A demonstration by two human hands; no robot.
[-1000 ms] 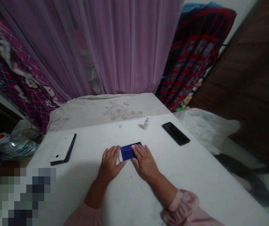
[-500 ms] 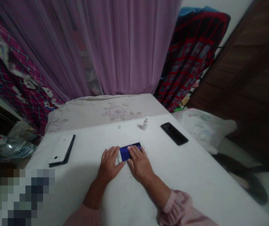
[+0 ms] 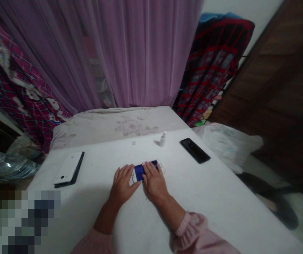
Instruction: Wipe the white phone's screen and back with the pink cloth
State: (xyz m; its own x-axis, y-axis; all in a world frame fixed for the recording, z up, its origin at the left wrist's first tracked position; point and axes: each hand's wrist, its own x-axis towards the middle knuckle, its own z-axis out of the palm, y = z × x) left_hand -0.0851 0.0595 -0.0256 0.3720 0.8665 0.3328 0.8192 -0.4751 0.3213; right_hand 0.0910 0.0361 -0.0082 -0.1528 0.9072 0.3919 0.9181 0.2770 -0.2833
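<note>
A white smartphone (image 3: 139, 172) with a blue picture on its screen lies flat in front of me. My left hand (image 3: 122, 181) grips its left end, with the thumb along the near edge and the fingers at the far side. Over the right part of the screen lies my right hand (image 3: 155, 181), pressing a small pale pink cloth (image 3: 143, 164) under its fingertips. Most of that cloth is hidden by the fingers. Behind the phone stands a small white spray bottle (image 3: 163, 140), and a tiny grey square piece (image 3: 134, 143) lies to its left.
On the left, a white phone (image 3: 68, 168) rests on a dark one. A black phone (image 3: 195, 150) lies at the right. The white table (image 3: 215, 208) reaches a flowered cloth (image 3: 109, 125) and purple curtain (image 3: 146, 53). A water bottle (image 3: 11, 165) stands beyond the left edge.
My right hand has slid slightly left across the screen with the pink cloth. The left hand keeps its hold on the phone. The view has shifted a little.
</note>
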